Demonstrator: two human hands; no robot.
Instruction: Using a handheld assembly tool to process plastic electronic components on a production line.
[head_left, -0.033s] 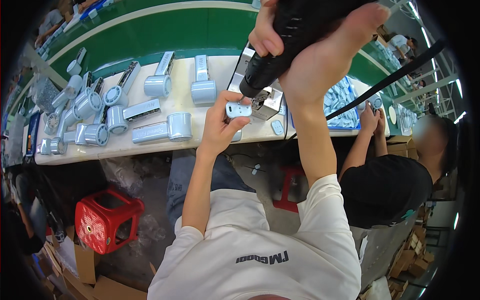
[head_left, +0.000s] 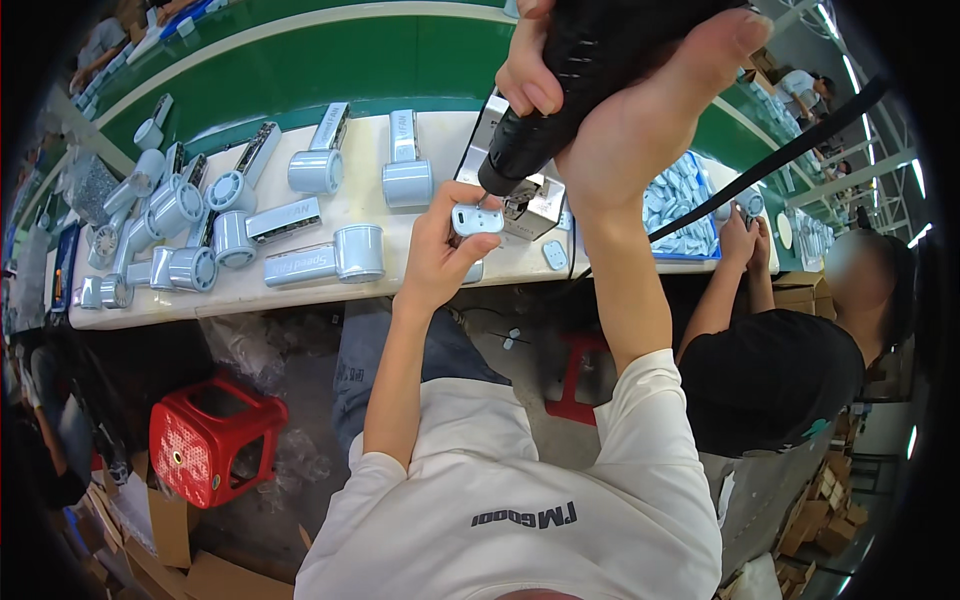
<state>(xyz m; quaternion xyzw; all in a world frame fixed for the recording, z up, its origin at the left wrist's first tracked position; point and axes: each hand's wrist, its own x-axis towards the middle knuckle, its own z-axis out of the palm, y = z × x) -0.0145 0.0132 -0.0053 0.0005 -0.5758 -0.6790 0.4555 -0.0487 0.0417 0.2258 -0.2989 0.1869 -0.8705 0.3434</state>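
Observation:
My right hand (head_left: pixel 625 150) is wrapped round a black electric screwdriver (head_left: pixel 590 75), which slants down and to the left. Its tip meets a small light blue end cap (head_left: pixel 477 224) with an oval port and small holes. Thumb and fingers of my left hand (head_left: pixel 438 245) are closed on that cap from the left, above the table's front edge. A light blue piece shows just under the hand; whether it joins the cap I cannot tell. Behind the cap stands a metal screw feeder (head_left: pixel 537 208), partly covered by the screwdriver. Left of my hand lies a light blue handheld fan (head_left: pixel 358 253).
Several more fans (head_left: pixel 232 238) crowd the left of the white table (head_left: pixel 385 300). A loose cap (head_left: pixel 555 254) lies right of the feeder. A blue tray (head_left: pixel 690 256) of small parts stands near a co-worker (head_left: pixel 770 370). A black cable (head_left: pixel 770 163) crosses the right side. A red stool (head_left: pixel 215 440) stands lower left.

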